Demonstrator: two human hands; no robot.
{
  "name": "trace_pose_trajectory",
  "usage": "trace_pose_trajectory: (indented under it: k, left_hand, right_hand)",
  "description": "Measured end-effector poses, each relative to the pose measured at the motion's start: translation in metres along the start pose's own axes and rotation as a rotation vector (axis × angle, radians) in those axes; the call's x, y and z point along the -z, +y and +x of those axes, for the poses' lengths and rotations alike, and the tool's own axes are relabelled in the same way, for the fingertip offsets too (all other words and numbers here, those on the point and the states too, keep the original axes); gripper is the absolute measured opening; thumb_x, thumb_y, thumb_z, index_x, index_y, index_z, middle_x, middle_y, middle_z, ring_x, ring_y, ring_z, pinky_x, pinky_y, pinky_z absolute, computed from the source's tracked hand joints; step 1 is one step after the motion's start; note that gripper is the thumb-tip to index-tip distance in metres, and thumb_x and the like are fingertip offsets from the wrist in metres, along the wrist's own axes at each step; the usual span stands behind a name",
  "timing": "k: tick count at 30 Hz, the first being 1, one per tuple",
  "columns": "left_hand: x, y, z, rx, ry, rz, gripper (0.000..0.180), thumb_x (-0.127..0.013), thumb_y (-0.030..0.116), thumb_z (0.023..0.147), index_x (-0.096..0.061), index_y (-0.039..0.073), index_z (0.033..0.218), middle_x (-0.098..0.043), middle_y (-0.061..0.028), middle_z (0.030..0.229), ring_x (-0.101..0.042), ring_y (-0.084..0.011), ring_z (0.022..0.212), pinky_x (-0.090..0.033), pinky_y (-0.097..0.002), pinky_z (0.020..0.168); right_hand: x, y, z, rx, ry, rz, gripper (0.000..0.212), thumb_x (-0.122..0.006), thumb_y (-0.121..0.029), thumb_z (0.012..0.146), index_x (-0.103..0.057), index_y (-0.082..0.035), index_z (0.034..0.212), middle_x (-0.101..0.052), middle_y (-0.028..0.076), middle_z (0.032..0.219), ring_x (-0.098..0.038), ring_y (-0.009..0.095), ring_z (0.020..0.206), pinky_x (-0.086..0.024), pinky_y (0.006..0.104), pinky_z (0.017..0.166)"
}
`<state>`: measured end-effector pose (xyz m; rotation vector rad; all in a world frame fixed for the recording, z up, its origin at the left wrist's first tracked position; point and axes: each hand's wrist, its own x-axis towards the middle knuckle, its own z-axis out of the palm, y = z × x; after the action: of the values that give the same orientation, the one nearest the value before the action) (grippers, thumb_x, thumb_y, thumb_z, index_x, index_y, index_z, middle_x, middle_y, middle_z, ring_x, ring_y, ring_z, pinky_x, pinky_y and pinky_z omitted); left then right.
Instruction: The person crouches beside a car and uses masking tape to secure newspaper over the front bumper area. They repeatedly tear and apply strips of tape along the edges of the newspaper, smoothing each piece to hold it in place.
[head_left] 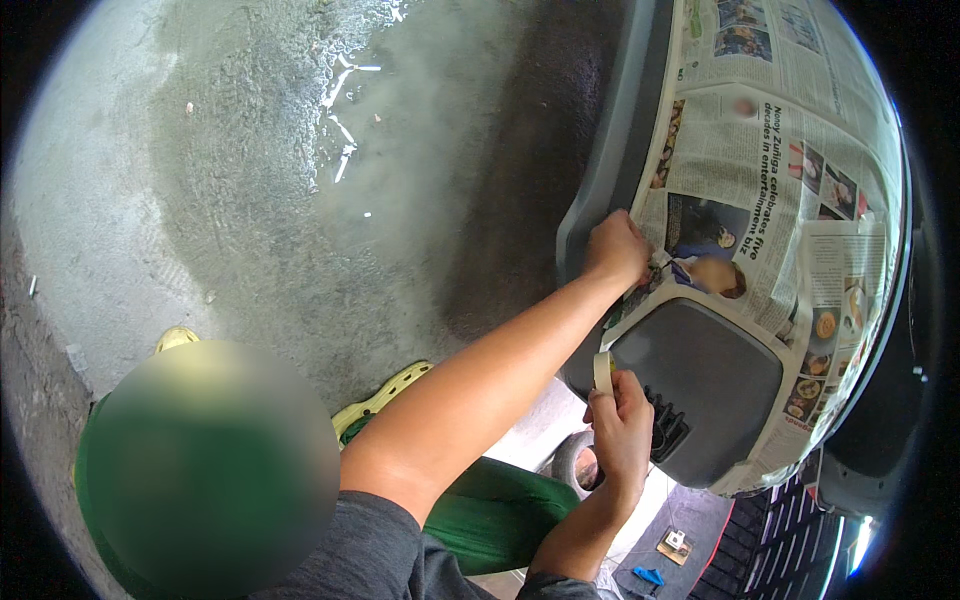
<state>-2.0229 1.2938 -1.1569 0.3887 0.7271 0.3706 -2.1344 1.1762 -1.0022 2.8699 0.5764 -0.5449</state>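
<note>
My left hand (617, 248) presses down on the edge of the newspaper sheets (760, 180) that cover a grey car body panel (700, 385). My right hand (622, 432) is lower, beside a bare grey part of that panel, and holds a roll of pale masking tape (603, 372) upright between thumb and fingers. A strip seems to run from the roll up toward my left hand, along the paper's edge. Newspaper wraps most of the panel above and to the right of both hands.
Rough concrete floor (250, 200) spreads to the left, with a wet patch and white scraps (340, 100). My green trousers (500, 510) and yellow clogs (385, 398) are below my arms. A small round object (575, 462), a blue scrap (648, 575) and a dark ribbed part (780, 520) lie lower right.
</note>
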Motion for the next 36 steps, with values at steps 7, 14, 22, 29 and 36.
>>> trace_pose_trajectory:
  k: [7,14,22,29,36]
  left_hand:
    - [0.011,-0.034,-0.028,-0.454,0.016,0.051,0.018,-0.065,0.005,0.095,-0.074,-0.001,0.11,-0.073,-0.0221,0.109,-0.071,-0.0376,0.108,-0.054,-0.0434,0.095]
    - [0.002,-0.038,-0.039,-0.693,-0.014,0.069,0.018,-0.066,0.003,0.096,-0.076,0.001,0.112,-0.069,-0.0209,0.114,-0.069,-0.0364,0.11,-0.054,-0.0429,0.097]
    - [-0.002,-0.025,-0.053,-0.757,0.091,0.06,0.015,-0.07,0.002,0.095,-0.076,0.001,0.108,-0.07,-0.0178,0.106,-0.071,-0.0381,0.098,-0.057,-0.0434,0.086]
    - [0.015,-0.021,-0.044,-0.488,-0.123,-0.156,0.02,-0.059,-0.002,0.097,-0.073,-0.001,0.111,-0.072,-0.0172,0.103,-0.074,-0.0307,0.087,-0.058,-0.0409,0.077]
    - [0.064,-0.023,-0.053,-0.066,-0.59,0.111,0.022,-0.068,0.011,0.094,-0.072,-0.002,0.111,-0.076,-0.012,0.098,-0.073,-0.0179,0.082,-0.06,-0.0317,0.074]
  right_hand:
    - [-0.002,0.013,0.001,0.054,0.013,-0.008,0.021,-0.058,-0.009,0.092,-0.067,0.004,0.106,-0.067,0.013,0.075,-0.064,0.021,0.069,-0.049,0.0358,0.066]
    - [-0.005,0.031,0.0,0.102,0.031,-0.035,0.017,-0.058,-0.008,0.093,-0.066,0.005,0.1,-0.065,0.008,0.071,-0.062,0.014,0.065,-0.048,0.0326,0.063]
    - [-0.002,0.029,-0.003,0.056,0.003,-0.064,0.025,-0.058,-0.013,0.092,-0.067,0.005,0.106,-0.068,0.018,0.078,-0.068,0.027,0.074,-0.052,0.0396,0.071]
    - [0.0,0.028,-0.006,0.033,-0.01,0.01,0.024,-0.058,-0.009,0.092,-0.064,0.006,0.111,-0.069,0.011,0.08,-0.067,0.017,0.074,-0.051,0.0341,0.069]
    - [0.012,0.022,-0.007,0.134,0.069,0.214,0.029,-0.057,0.004,0.098,-0.062,0.005,0.126,-0.075,0.01,0.1,-0.071,0.016,0.092,-0.057,0.0316,0.086]
